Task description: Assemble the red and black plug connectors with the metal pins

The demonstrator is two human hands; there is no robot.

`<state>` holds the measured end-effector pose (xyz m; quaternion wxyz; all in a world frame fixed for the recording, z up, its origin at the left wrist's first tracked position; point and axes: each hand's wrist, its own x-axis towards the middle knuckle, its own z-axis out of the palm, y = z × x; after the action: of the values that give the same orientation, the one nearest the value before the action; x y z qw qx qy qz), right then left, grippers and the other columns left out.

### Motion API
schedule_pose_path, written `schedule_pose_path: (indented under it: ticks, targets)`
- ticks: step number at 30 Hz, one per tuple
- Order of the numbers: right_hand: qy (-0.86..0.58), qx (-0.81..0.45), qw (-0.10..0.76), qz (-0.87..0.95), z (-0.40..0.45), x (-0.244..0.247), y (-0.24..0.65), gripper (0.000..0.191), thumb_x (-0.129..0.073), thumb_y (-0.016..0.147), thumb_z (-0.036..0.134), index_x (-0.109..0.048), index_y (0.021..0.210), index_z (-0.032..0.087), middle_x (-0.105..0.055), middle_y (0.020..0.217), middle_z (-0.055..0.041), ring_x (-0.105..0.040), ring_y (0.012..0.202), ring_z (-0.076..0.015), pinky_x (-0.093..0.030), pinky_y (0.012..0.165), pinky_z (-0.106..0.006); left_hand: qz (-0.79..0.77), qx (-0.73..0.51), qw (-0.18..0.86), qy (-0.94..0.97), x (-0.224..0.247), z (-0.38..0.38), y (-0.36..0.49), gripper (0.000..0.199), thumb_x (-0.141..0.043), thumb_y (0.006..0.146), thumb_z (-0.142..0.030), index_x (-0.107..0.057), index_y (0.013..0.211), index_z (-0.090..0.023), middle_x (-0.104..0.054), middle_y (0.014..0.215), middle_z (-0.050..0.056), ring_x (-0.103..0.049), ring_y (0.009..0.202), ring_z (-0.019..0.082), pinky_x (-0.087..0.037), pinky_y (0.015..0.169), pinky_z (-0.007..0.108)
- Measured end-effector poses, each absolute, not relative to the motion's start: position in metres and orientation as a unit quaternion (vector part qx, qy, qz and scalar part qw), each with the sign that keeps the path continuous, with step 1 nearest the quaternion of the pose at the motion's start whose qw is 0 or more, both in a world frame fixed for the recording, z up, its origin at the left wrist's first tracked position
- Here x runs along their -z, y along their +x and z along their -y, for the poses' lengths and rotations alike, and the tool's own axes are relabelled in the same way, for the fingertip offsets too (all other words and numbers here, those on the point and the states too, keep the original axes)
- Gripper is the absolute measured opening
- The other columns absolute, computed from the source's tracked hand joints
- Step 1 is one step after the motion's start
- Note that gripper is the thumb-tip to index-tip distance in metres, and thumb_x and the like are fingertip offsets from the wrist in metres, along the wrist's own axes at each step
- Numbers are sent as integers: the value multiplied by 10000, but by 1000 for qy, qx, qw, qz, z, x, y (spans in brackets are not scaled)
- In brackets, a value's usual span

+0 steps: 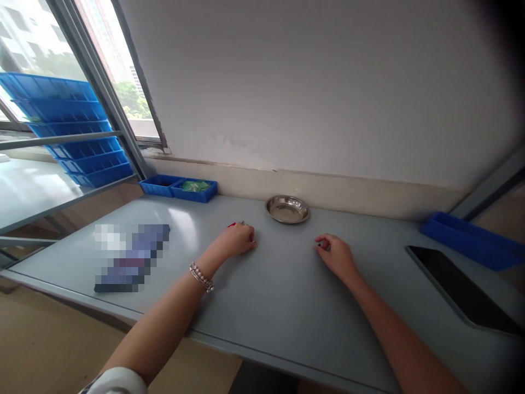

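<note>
Left hand (238, 239): your fingers curl inward over the middle of the desk (270, 295); a small red bit (232, 225) shows by the knuckles — held or worn, it is too small to tell.
Left grip: the fingers are folded with their inside hidden; I cannot tell whether they are clamped on anything.
Right grip: the thumb and fingertips of your right hand (337, 257) bend close toward each other; whether they meet or pinch something small, I cannot tell.
Metal dish (287, 211): it rests on the desk beyond and between your hands, near the wall (307, 98), touched by neither.
Dish risk: a hasty forward sweep of either hand could clip the rim and knock it toward the wall.
Dark device (463, 287): it lies flat to your right, near the blue bin (471, 241); an outward swing of your forearm could nudge it.
Pixelated thing (135, 257): it lies left of your left forearm — a careless reach toward the blue trays (196, 195) could drag across it.
Bright patch (182, 224): glare there could hide a small dropped piece.
</note>
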<state>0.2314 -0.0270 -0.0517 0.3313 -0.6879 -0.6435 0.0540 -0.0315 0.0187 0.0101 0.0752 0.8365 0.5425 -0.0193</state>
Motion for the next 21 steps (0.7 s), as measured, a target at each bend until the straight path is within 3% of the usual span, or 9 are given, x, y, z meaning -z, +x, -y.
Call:
schedule_pose_path:
  ticks: [10, 21]
  targets:
    - [-686, -69, 333, 643, 24, 51, 232, 138, -511, 649, 134, -639, 689, 168, -594, 613, -20, -542, 587, -139, -412, 611, -253, -555, 52, 77, 827, -21, -15, -38, 132, -554, 666, -289, -625, 712, -187, -628, 768, 85, -576, 767, 236, -419, 587, 282]
    - [-690, -65, 326, 643, 26, 50, 231, 150, -508, 674, 154, -654, 710, 162, -617, 644, -39, -556, 610, -150, -417, 624, -261, -474, -40, 83, 876, -21, -9, -29, 143, -517, 699, -273, -615, 771, -198, -645, 772, 41, -554, 791, 202, -412, 683, 274]
